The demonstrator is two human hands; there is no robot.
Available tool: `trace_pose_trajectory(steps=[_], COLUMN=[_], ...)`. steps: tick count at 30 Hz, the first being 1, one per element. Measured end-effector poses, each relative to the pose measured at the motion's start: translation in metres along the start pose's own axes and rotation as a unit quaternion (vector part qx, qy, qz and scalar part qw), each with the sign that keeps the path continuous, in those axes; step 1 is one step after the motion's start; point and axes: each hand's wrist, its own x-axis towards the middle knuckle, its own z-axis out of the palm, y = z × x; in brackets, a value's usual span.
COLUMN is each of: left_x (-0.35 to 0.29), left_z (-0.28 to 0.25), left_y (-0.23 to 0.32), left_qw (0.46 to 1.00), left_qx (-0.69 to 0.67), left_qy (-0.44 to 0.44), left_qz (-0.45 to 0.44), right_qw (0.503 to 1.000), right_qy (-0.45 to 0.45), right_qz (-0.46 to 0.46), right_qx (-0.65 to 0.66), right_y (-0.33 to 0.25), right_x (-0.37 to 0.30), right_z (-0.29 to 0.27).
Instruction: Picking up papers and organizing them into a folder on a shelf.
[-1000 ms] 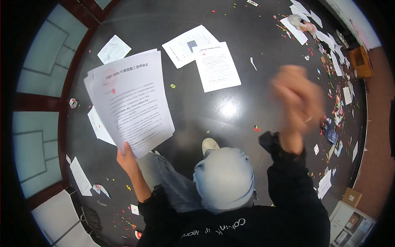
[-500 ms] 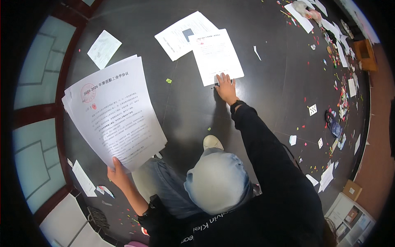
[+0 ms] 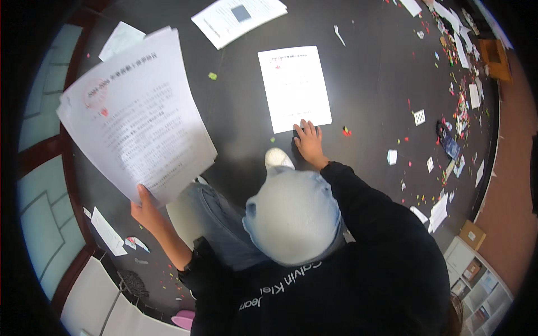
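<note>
My left hand (image 3: 147,208) grips a stack of printed paper sheets (image 3: 137,120) by its lower edge, thumb on top. The sheets fan slightly at the left, and the top one bears a round red stamp. On the dark floor ahead of me lies a printed paper (image 3: 297,92) with a small red mark. My right hand (image 3: 310,144) rests its stretched-out fingers on that paper's near edge; whether more than one sheet lies there I cannot tell. Farther off lies a paper pile (image 3: 238,22) with a dark square printed on it.
Another sheet (image 3: 122,39) is partly hidden behind the held stack. Scattered paper scraps and coloured bits (image 3: 462,112) litter the right side, with a playing card (image 3: 420,117) nearer. A white shelf unit (image 3: 479,291) stands at the lower right. My shoe (image 3: 278,158) is close to the paper.
The paper under my right hand has slid nearer to me, apart from the pile it overlapped. My right arm has drawn back with it. My left hand still holds the stack.
</note>
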Motion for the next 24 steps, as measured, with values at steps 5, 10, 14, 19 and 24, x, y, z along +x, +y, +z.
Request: trace_pose_trajectory(steps=[5, 10, 14, 19, 24], left_x=[-0.009, -0.012, -0.015, -0.019, -0.022], left_z=[0.014, 0.012, 0.010, 0.004, 0.004], left_y=[0.011, 0.010, 0.011, 0.011, 0.011], left_qw=[0.997, 0.997, 0.997, 0.998, 0.998], left_qx=[-0.069, -0.075, -0.068, -0.056, -0.060], left_qy=[-0.036, -0.027, -0.028, -0.016, -0.017], left_qz=[0.006, -0.004, 0.008, -0.001, 0.001], right_qw=[0.996, 0.958, 0.924, 0.899, 0.885], right_qy=[0.046, 0.122, 0.080, 0.052, -0.008], right_qz=[0.028, 0.224, 0.372, 0.434, 0.436], right_qx=[0.072, 0.128, 0.029, 0.018, 0.162], right_y=[0.021, 0.068, 0.072, 0.060, 0.080], right_x=[-0.038, 0.008, 0.048, 0.064, 0.066], right_z=[-0.008, -0.006, -0.010, -0.021, -0.020])
